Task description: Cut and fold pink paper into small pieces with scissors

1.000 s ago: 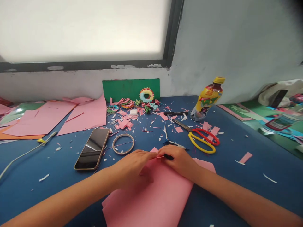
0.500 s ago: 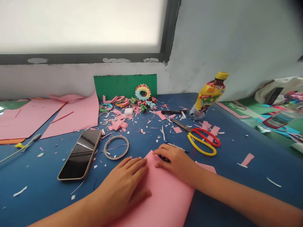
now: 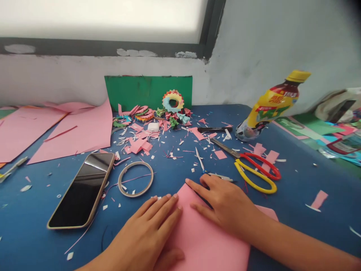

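Note:
A pink paper sheet [image 3: 208, 241], with a pointed far corner and a straight left edge, lies on the blue table in front of me. My left hand [image 3: 152, 229] rests flat along that left edge, fingers together and stretched forward, thumb on the paper. Over the far corner, my right hand [image 3: 222, 203] presses down with its index finger out at the tip and its thumb apart. Just beyond its knuckles lies a slim tool [image 3: 200, 160] with pale pointed arms and a blue part, partly hidden. Neither hand grips anything that I can see.
A phone [image 3: 83, 192] and a tape ring [image 3: 135, 179] lie left. Red-and-yellow-handled scissors [image 3: 254, 165], a black pen [image 3: 214, 129] and a tilted drink bottle [image 3: 270, 107] are at right. Paper scraps [image 3: 138, 145], a folded-paper ring [image 3: 173, 101] and a green board [image 3: 141, 88] stand farther back.
The view has shifted, so things on the table sit farther apart and the window frame higher. Both hands stay on the pink sheet; the right fingers have spread slightly at its corner.

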Motion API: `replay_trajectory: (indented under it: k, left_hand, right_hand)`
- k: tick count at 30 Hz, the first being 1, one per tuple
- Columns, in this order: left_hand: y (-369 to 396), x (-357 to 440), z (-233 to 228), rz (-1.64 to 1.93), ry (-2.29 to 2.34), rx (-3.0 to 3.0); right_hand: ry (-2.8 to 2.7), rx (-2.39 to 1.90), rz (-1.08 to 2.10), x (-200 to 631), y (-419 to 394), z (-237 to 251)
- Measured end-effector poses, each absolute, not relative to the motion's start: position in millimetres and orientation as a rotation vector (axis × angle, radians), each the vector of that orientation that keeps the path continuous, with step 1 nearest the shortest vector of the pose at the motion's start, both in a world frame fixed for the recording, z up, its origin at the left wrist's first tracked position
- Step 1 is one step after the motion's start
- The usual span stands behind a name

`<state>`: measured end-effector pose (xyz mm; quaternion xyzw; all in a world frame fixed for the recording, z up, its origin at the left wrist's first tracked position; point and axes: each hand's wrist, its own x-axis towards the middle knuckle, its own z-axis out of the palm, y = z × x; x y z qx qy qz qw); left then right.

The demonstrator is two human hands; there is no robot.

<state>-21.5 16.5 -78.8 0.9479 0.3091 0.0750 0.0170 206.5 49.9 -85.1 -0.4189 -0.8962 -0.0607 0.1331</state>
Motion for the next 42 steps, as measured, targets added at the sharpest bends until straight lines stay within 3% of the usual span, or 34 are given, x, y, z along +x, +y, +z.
replay_trajectory:
  k: [8,17,42]
  left_hand:
    - [19,-19,-71,0.141,0.945,3.020]
    - [14,-21,-76,0.217,1.081,2.811]
    - [15,-22,-83,0.336,1.055,2.847]
  right_hand:
    - [-2.606,-0.967,-0.148,209,48,-84]
    - [-2.636,-1.057,0.073,212,50,-84]
    - [-2.620,-1.080,0.091,211,51,-86]
